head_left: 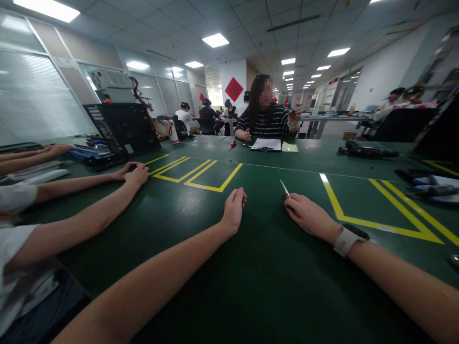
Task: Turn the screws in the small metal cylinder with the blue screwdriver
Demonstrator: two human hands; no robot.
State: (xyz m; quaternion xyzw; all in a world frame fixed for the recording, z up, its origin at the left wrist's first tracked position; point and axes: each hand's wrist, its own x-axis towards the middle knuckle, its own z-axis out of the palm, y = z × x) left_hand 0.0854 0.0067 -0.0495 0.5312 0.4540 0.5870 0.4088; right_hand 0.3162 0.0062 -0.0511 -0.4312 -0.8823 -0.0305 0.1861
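Note:
My left hand (234, 209) rests on the green table top with its fingers curled in. The inside of its fist is hidden, so I cannot tell whether anything is in it. A short gap away on the right, my right hand (306, 215) pinches a thin white stick (284, 187) that points up and away from me. The exact kind of stick is too small to tell. A watch with a light strap (344, 241) is on my right wrist. Yellow tape outlines (204, 188) lie beyond my left hand, and another yellow outline (380, 227) lies to the right of my right hand.
At left, a co-worker's hands (136, 174) hold something small and dark. Across the table sits a person in a striped top (267, 122), behind a clipboard with paper (266, 145). A red-handled tool (232, 144), a black device (367, 151) and a black open case (118, 126) are around.

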